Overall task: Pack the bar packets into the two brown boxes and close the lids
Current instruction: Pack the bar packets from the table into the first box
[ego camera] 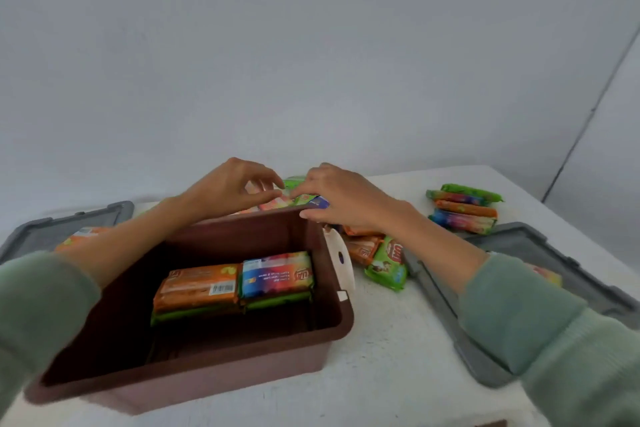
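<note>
Both hands reach past the far rim of the open brown box (207,381), close together but not touching. My left hand (235,187) hovers with curled fingers over the loose packets (277,202) lying just beyond that rim; blur keeps me from telling whether thumb and fingertips pinch one. My right hand (343,198) grips a blue-ended packet (320,202), fingers curled over its top and thumb beneath, against the box's far edge. Nearer to me than both hands, between my forearms, the box holds an orange packet (197,284) and, just beside it on the right, a multicoloured packet (277,274), each lying flat on green packets (273,300). A white latch (341,258) stands on the box wall under my right wrist. Below my right forearm, several green and orange packets (384,258) lie on the white table (398,340) between the box and the right grey lid (519,243); a further packet (545,276) shows on that lid, partly hidden by my green sleeve (519,315). Well to the right of my right hand sits a stack of packets (464,208). Outside my left forearm lies the left grey lid (41,236), carrying another orange wrapper (81,236).
</note>
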Demonstrator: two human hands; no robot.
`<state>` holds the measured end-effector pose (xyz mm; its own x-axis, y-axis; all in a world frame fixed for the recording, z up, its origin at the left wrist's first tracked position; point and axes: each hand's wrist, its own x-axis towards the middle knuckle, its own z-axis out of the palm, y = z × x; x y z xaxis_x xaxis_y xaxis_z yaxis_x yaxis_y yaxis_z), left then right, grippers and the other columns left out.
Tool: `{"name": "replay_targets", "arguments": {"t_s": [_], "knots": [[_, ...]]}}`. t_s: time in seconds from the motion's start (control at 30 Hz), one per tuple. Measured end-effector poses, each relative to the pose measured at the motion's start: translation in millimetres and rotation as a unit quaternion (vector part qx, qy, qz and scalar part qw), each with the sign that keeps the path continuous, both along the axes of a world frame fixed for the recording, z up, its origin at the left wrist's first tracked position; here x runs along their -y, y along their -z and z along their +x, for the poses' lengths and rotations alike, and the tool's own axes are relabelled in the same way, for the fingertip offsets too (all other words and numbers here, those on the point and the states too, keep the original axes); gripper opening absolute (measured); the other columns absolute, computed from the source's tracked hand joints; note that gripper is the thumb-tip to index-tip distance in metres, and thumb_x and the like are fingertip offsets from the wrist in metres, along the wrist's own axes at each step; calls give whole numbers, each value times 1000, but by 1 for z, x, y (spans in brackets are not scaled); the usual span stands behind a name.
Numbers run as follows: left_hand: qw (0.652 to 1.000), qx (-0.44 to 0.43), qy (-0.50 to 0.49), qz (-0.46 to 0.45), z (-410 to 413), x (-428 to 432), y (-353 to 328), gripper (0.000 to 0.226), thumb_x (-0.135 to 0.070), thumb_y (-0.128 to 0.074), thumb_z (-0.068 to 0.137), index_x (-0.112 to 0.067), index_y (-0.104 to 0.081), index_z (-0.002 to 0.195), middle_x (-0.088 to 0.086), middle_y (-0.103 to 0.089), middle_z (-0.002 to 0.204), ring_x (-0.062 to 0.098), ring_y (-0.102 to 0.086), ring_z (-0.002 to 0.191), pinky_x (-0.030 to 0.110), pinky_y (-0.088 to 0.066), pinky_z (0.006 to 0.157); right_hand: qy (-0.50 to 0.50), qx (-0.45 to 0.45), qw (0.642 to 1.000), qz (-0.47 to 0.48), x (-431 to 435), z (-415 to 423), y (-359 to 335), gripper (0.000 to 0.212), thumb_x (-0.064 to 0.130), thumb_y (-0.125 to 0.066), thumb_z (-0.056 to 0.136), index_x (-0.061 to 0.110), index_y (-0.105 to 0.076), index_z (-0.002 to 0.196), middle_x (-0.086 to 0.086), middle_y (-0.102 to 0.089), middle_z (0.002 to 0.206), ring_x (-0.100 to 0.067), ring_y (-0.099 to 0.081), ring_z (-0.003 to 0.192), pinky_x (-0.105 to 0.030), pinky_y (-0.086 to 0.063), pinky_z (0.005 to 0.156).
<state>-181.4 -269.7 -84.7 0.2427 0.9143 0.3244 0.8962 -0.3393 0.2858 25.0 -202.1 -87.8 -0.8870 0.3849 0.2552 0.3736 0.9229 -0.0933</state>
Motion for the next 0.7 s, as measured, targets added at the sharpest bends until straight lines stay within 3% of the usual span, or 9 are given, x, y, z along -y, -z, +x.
{"name": "replay_targets", "arguments": {"t_s": [0.1,0.2,0.27,0.37,0.43,0.5,0.63,0.7], "knots": [[1000,24,7,7,25,-44,-11,44,-51,-50,77,-18,-70,97,-4,-69,82,-2,-61,85,11,-51,67,57,-16,998,0,-34,40,-12,35,32,-56,89,27,-57,123,-5,-58,109,-18,-48,108,-33,-45,81],[1000,23,11,-3,55,-95,-12,19,-29,-63,85,-17,-70,97,0,-70,86,-12,-59,78,2,-45,70,118,-24,993,-16,-71,86,-17,35,33,-58,88,27,-57,123,-3,-59,111,-16,-49,108,-30,-42,82],[999,24,21,-39,78,-130,-9,15,-20,-64,86,-15,-69,100,4,-70,92,-11,-59,75,1,-42,72,157,-32,987,-29,-96,117,-16,35,34,-58,88,26,-57,123,-3,-60,112,-17,-50,107,-30,-41,83],[994,23,22,-102,111,-174,0,20,-21,-62,87,-15,-66,106,7,-69,101,8,-64,88,22,-48,89,212,-34,975,-55,-136,161,-5,36,32,-58,89,25,-57,124,-3,-60,112,-17,-51,105,-28,-38,82],[990,6,18,-140,128,-195,12,27,-26,-61,88,-16,-62,113,7,-65,111,18,-61,100,31,-45,96,241,-36,966,-88,-164,187,9,37,31,-59,88,26,-56,124,-5,-60,113,-18,-51,104,-29,-38,84],[981,-32,31,-190,141,-211,28,41,-36,-61,86,-22,-54,124,5,-57,124,17,-53,112,25,-39,96,267,-43,954,-128,-189,208,28,38,31,-60,88,26,-55,125,-6,-60,115,-20,-53,105,-29,-38,85],[931,-114,88,-336,152,-231,59,110,-84,-57,45,-37,-30,140,-11,-33,138,7,-28,128,32,-24,108,296,-49,936,-186,-227,234,67,43,34,-58,88,25,-51,130,-8,-55,123,-22,-50,114,-28,-35,91],[918,-126,91,-365,153,-235,75,108,-83,-59,48,-41,-23,141,-8,-28,144,12,-23,134,37,-22,110,300,-46,930,-206,-242,240,84,48,36,-56,89,24,-46,135,-9,-49,134,-23,-43,124,-33,-32,102]]}}
